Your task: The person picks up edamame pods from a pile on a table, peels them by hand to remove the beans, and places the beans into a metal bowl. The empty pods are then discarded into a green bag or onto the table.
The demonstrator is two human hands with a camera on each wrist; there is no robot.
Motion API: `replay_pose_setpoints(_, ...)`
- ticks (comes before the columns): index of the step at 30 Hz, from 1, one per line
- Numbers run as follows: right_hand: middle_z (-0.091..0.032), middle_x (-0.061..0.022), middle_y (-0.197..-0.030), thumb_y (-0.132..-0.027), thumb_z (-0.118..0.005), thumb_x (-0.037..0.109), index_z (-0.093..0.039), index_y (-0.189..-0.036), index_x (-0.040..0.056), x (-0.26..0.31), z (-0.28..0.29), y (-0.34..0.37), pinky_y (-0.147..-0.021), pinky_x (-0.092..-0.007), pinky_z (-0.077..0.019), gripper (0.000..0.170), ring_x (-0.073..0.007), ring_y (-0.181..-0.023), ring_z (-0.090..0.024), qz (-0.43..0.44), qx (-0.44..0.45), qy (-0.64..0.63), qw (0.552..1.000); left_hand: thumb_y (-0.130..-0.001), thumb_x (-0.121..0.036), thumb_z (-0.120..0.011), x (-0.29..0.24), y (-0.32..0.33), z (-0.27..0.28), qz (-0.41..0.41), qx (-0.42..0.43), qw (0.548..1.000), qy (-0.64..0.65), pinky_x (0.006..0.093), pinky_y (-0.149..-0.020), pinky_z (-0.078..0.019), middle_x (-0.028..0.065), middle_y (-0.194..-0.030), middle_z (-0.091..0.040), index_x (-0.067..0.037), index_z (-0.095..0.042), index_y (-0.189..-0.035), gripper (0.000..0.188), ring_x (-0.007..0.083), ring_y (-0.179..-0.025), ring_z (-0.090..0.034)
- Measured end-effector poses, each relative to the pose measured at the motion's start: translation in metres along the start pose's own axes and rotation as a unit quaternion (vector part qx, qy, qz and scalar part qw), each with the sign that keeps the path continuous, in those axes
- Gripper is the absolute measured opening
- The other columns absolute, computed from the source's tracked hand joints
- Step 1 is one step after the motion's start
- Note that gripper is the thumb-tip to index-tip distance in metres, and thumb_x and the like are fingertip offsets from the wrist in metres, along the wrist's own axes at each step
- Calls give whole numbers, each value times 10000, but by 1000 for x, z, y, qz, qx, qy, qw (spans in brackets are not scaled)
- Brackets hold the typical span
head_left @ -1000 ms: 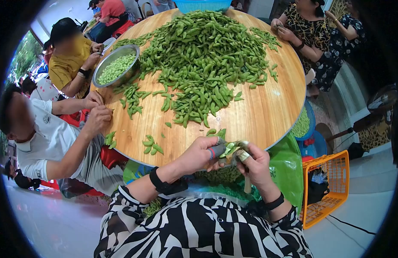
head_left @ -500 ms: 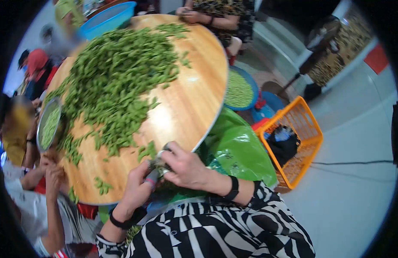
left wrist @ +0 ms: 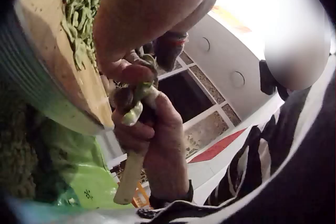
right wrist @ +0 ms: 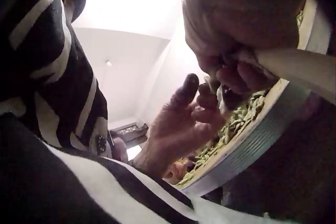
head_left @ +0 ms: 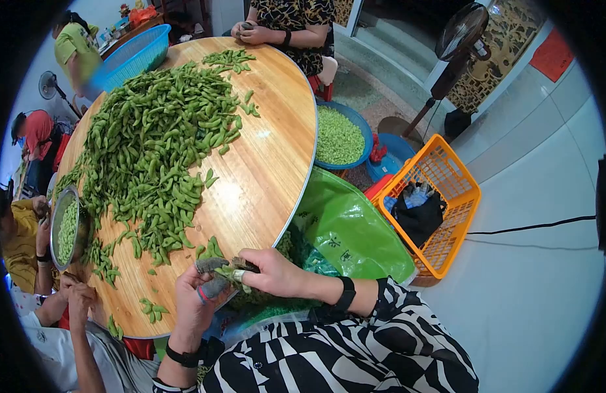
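Note:
My left hand [head_left: 197,301], thumb and forefinger wrapped in grey finger covers, meets my right hand [head_left: 276,274] above the near table edge. Green soybean pods [left wrist: 137,109] sit between the two hands, and my left fingers curl against them. In the right wrist view the left thumb [right wrist: 186,90] stands up, apart from those fingers. My right hand grips a tool by its pale handle [left wrist: 128,179], which sticks out below the fist, and pinches pods at its fingertips. The tool's working end is hidden. White wrapping covers the right thumb.
A big pile of soybean pods [head_left: 152,150] covers the round wooden table [head_left: 276,137]. A metal bowl [head_left: 79,229] of shelled beans stands left, a blue basket [head_left: 136,56] behind. Right are a blue basin [head_left: 365,144], a green bag [head_left: 342,223] and an orange crate [head_left: 470,190]. Other people sit around.
The head view has swung right, so table and pile now lie further left. My hands were spread around a pod, then came close together; now the left thumb and forefinger are parted.

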State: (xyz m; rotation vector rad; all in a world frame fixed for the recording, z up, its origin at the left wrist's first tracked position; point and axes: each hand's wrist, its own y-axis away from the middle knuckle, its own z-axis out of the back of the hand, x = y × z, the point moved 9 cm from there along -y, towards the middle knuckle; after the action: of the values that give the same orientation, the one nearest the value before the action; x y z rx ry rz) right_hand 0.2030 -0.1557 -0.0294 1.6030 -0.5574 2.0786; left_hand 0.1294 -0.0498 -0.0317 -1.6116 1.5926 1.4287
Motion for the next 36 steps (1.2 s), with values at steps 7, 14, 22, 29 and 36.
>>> replay_pose_setpoints(7, -534, -3, -656, -889, -559, 161, -562, -953, 21, -4, -10, 1, -512, -263, -427, 154, -84, -578, -521, -82, 22, -147, 986, -830, -80, -645, 11, 2, 11, 26, -29, 998, 52, 314, -759, -538, 93, -1025, -641, 2, -578, -1068, 261, 174, -895, -630)
replay_pose_setpoints(14, -513, -11, -726, -939, -336, 105, -415, -1339, 33, 6, -1, 6, -470, -186, -361, 414, -56, -529, -430, -96, 39, -226, 969, -870, -68, -615, -20, -1, 22, -85, -15, 994, -63, 233, -632, -488, 63, -896, -662, -3, -602, -1056, 198, 120, -762, -619)
replay_pose_setpoints(22, -502, -5, -681, -982, -361, 124, -362, -1408, 20, 2, -23, 7, -465, -189, -348, 438, -52, -512, -413, -107, 97, -244, 959, -866, -27, -625, 5, 1, 15, 16, -3, 1000, 17, 212, -671, -505, 45, -913, -654, 21, -612, -1124, 263, 89, -763, -607)
replay_pose_setpoints(29, -492, 0, -667, -984, -370, 119, -406, -1381, 7, 10, -22, 7, -452, -189, -339, 414, -52, -507, -417, -83, 92, -236, 964, -860, -59, -646, 1, -1, 11, -16, 5, 1000, -2, 207, -593, -471, 48, -867, -655, 14, -630, -1081, 233, 84, -684, -585)
replay_pose_setpoints(36, -498, 15, -663, -968, -411, 95, -427, -1377, 26, 3, -19, 16, -456, -190, -350, 414, -46, -506, -423, -108, 120, -220, 962, -865, -69, -638, 14, 3, 7, -10, 23, 1000, -14, 208, -581, -467, 27, -858, -662, -16, -649, -1014, 158, 81, -690, -586)
